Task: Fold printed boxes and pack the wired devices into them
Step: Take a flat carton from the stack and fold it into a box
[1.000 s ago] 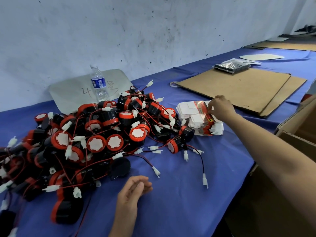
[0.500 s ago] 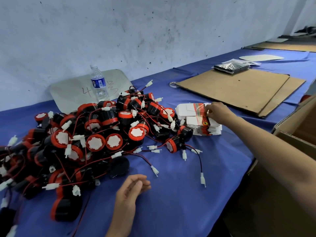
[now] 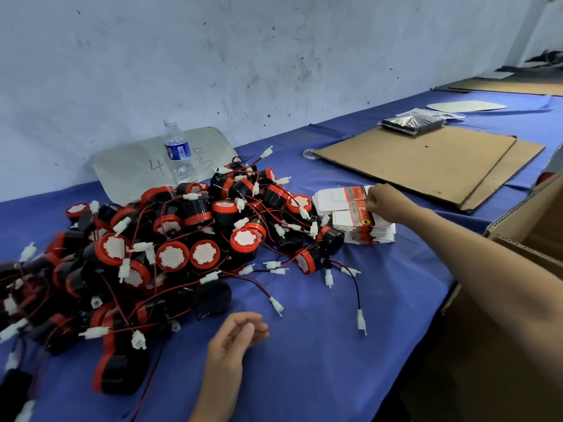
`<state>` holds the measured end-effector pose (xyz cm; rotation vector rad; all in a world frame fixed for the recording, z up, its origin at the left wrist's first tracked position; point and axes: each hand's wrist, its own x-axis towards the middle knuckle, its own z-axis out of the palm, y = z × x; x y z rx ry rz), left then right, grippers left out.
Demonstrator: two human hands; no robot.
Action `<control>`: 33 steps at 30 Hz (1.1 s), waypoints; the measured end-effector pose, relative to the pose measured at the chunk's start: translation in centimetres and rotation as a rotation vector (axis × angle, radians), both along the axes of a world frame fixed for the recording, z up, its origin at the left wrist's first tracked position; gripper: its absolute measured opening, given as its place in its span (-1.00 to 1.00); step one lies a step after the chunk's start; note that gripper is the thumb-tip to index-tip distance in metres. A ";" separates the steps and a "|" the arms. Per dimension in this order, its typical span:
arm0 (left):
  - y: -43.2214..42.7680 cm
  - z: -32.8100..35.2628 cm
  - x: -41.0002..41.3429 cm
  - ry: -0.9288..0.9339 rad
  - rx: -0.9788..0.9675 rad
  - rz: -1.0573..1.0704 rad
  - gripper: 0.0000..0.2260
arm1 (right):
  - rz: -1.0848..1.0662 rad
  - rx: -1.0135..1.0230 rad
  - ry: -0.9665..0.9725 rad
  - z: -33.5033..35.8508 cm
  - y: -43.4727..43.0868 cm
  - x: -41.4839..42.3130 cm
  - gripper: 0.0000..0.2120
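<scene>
My right-hand fingers [image 3: 370,204] are curled down onto the right edge of the top box [image 3: 350,194], and they look to be pinching that one sheet off the stack of flat boxes [image 3: 365,229], though the fingertips themselves are hidden under the knuckles. The right hand [image 3: 385,201] reaches well out across the table [image 3: 350,376], with the forearm crossing in from the right edge. The stack sits toward that right edge, touching the right end of the pile of wired devices [image 3: 170,248], which spreads from the middle of the table to its left edge with red and black leads and white plugs trailing toward the near edge. My left hand [image 3: 236,339] rests close to the near edge, just beside the pile, fingers loosely curled and holding nothing. I judge this to be the very start of a cycle: taking one flat box, with nothing folded or packed in view. The next move calls for peeling off a single sheet without dragging its neighbours, bringing it back over the bare cloth, and using the free left hand to help open it. Along the far edge stand a water bottle [image 3: 178,150] and some cardboard sheets [image 3: 426,159]; a carton [image 3: 533,214] stands off the right edge.
</scene>
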<state>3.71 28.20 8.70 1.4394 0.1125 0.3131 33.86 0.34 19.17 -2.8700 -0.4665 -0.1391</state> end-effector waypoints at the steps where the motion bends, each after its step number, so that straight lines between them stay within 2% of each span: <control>1: 0.0 0.0 0.0 0.000 0.000 -0.001 -0.93 | -0.030 0.139 -0.003 -0.1 -0.2 -0.2 -0.85; 3: 0.0 -0.1 0.1 0.007 -0.022 0.003 -0.91 | -0.110 0.298 -0.011 0.1 -0.7 -1.0 -0.84; 5: 0.1 -0.1 0.1 0.014 -0.043 0.011 -0.83 | -0.148 0.272 -0.030 0.6 -1.5 -2.0 -0.80; 8: 0.1 -0.2 0.3 0.006 -0.067 0.016 -0.81 | -0.134 0.234 -0.013 2.1 -2.1 -4.0 -0.76; 12: 0.0 -0.4 0.3 0.006 -0.080 0.041 -0.83 | -0.093 0.203 0.152 3.3 -2.2 -7.2 -0.75; 15: -0.2 -0.2 0.2 0.028 -0.019 0.061 -0.82 | -0.113 0.218 0.228 3.5 -2.8 -9.6 -0.73; 17: -0.9 0.2 0.1 0.044 0.099 0.081 -0.81 | -0.143 0.319 0.301 3.0 -3.3 -11.0 -0.74; 20: -3.7 2.1 0.4 -0.032 0.466 0.117 -0.80 | -0.184 0.436 0.428 1.9 -3.9 -12.8 -0.79; 22: -6.7 4.2 1.3 -0.203 0.703 0.051 -0.83 | -0.201 0.502 0.478 1.2 -4.0 -13.5 -0.81; 24: -10.5 6.2 3.1 -0.249 0.804 -0.093 -0.89 | -0.202 0.567 0.474 0.9 -4.0 -13.8 -0.79; 26: -14.0 7.8 5.6 -0.035 0.736 -0.142 -0.89 | -0.201 0.602 0.428 0.7 -4.0 -14.1 -0.79; 28: -16.4 8.5 8.0 0.259 0.536 -0.170 -0.86 | -0.207 0.619 0.382 0.4 -3.9 -14.6 -0.83; 29: -17.2 8.5 9.0 0.317 0.512 -0.158 -0.85 | -0.211 0.616 0.364 0.2 -3.9 -14.8 -0.84; 33: -18.3 7.9 11.3 0.333 0.545 -0.004 -0.75 | -0.203 0.681 0.332 -1.0 -4.1 -15.6 -0.83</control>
